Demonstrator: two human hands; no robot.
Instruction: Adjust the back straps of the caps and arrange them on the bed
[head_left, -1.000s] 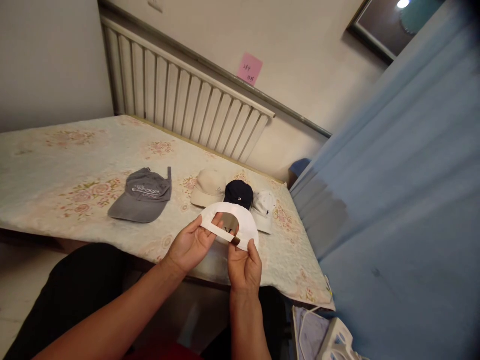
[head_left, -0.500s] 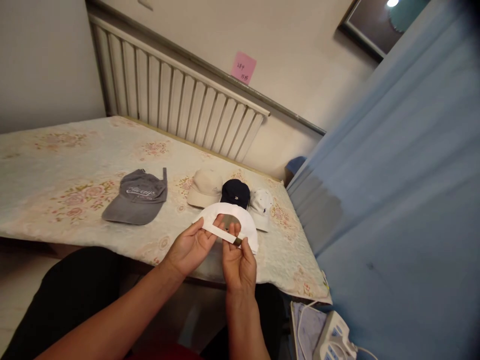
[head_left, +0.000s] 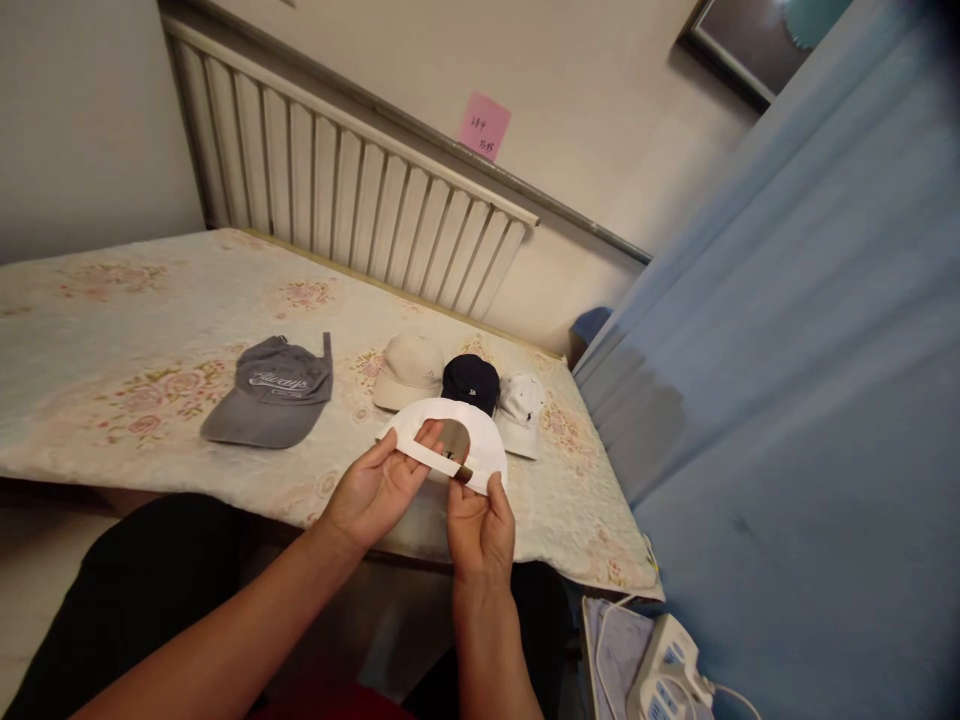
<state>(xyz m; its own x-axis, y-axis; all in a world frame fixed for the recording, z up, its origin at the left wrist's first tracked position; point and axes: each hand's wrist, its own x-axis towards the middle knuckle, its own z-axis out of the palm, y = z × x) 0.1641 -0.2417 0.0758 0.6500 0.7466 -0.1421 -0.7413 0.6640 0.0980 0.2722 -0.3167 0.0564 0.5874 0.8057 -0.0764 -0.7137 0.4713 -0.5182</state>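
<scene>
A white baseball cap (head_left: 484,437) is held up between my two hands above the near side of the bed, its back opening and strap facing me. My left hand (head_left: 379,492) grips the left end of the strap edge, thumb on top and fingers inside the opening. My right hand (head_left: 481,520) pinches the right lower edge, close to the strap's dark buckle (head_left: 463,474). Just beyond it stand a beige cap (head_left: 409,372), a navy cap (head_left: 470,380) and another white cap (head_left: 523,405) in a row. The held cap partly covers the navy one.
A grey cap (head_left: 270,392) with white lettering lies to the left on the floral bedspread (head_left: 225,290). A radiator (head_left: 352,180) runs along the wall behind. To the right hangs a blue curtain (head_left: 787,350). A white power strip (head_left: 667,675) with cords sits at the lower right.
The white cap has shifted slightly left, and its back opening shows wider. My right fingers have moved out of the opening to the cap's lower right edge. The other caps stay put.
</scene>
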